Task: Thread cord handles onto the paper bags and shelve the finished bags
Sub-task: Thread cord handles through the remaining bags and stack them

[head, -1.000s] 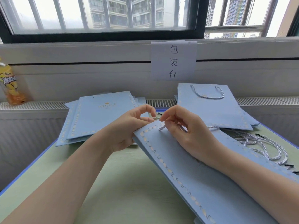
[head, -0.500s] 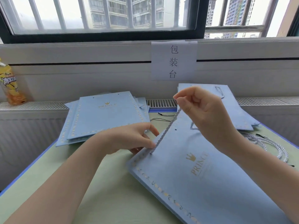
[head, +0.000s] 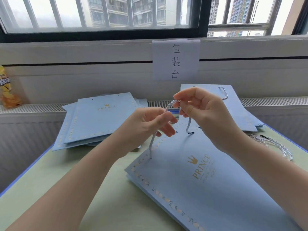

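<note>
A flat light-blue paper bag (head: 208, 184) with a gold crown and "PRINCE" lies on the green table in front of me. A white-and-blue twisted cord (head: 169, 106) rises from a hole near the bag's left top corner and arches over it. My left hand (head: 146, 129) pinches the cord's rising part. My right hand (head: 203, 112) pinches the top of the arch; the free end with its dark tip (head: 190, 132) hangs down just above the bag's second hole.
A stack of bags without handles (head: 98, 120) lies at the back left. Bags with cord handles (head: 236, 107) are piled at the back right. Loose cords (head: 275, 146) lie at the table's right edge. A yellow snack can (head: 6, 87) stands on the radiator ledge.
The bag was laid flat with its printed face up. The cord was drawn up through the left hole. My left hand rose from the bag's edge and took hold of the cord.
</note>
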Demonstrator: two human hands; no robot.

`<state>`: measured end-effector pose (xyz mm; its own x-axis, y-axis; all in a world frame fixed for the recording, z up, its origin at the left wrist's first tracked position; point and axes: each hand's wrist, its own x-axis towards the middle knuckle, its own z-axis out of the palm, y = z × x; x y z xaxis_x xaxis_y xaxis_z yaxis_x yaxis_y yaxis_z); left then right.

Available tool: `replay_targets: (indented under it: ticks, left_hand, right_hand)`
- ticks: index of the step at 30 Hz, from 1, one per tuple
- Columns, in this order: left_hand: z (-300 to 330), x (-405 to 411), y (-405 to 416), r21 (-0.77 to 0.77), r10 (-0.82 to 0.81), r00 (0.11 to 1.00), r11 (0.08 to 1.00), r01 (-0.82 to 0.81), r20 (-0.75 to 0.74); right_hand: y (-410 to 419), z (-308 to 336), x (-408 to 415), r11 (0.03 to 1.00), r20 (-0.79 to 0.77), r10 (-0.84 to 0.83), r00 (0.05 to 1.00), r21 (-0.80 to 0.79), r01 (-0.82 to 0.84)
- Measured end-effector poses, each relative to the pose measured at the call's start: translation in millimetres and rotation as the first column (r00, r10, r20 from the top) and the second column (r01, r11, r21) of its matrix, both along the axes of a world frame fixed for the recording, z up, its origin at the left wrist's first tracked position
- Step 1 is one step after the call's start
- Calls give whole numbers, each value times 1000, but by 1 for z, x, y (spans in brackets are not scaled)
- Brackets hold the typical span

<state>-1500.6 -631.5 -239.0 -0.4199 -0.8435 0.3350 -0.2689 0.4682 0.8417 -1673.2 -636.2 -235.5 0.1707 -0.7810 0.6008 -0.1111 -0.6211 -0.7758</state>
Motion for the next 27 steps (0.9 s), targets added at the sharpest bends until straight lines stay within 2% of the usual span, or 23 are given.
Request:
replay_targets:
  ticks: [3, 5, 7, 9, 11, 12, 13, 14, 17, 19, 23, 27]
  left_hand:
    - [-3, 4, -4, -22, 11, 990, 1000, -14, -140]
    - [-1, 9, -6, -6, 10, 966, 1000, -12, -259]
    - [2, 12, -6, 7, -7, 936, 1000, 10, -352]
    - [4, 14, -6, 27, -41, 909, 998, 57, -414]
    - [5, 15, -6, 29, -56, 902, 997, 76, -428]
    - [6, 14, -5, 29, -50, 906, 997, 69, -420]
    - [7, 14, -5, 28, -28, 919, 999, 43, -393]
    - [5, 14, -6, 21, 13, 941, 1000, -6, -338]
    - [-9, 10, -14, -20, 178, 983, 984, -179, -39]
    - [-21, 4, -17, -5, 239, 967, 971, -240, 86]
    - [-39, -4, -21, -31, 284, 929, 958, -285, 236]
    - [-39, -3, -21, 113, 220, 964, 965, -237, 149]
  right_hand:
    - [-5, -3, -3, 986, -104, -149, 983, -93, 140]
    - [-10, -7, -8, 947, -231, -292, 928, -208, 246]
    - [-17, -12, -14, 881, -393, -434, 811, -373, 291]
    - [-22, -19, -18, 836, -555, -529, 641, -468, 285]
    - [-25, -23, -19, 831, -687, -557, 467, -462, 310]
    - [-24, -24, -19, 836, -728, -545, 417, -431, 339]
    - [-23, -24, -19, 848, -753, -515, 410, -377, 373]
    - [-22, -23, -19, 865, -751, -474, 459, -299, 404]
    - [-25, -22, -20, 911, -584, -351, 732, -33, 411]
    - [-26, -22, -18, 935, -486, -285, 826, 50, 352]
    - [-29, -27, -19, 948, -528, -242, 814, 50, 314]
    - [-27, -30, -18, 950, -649, -257, 716, -34, 309]
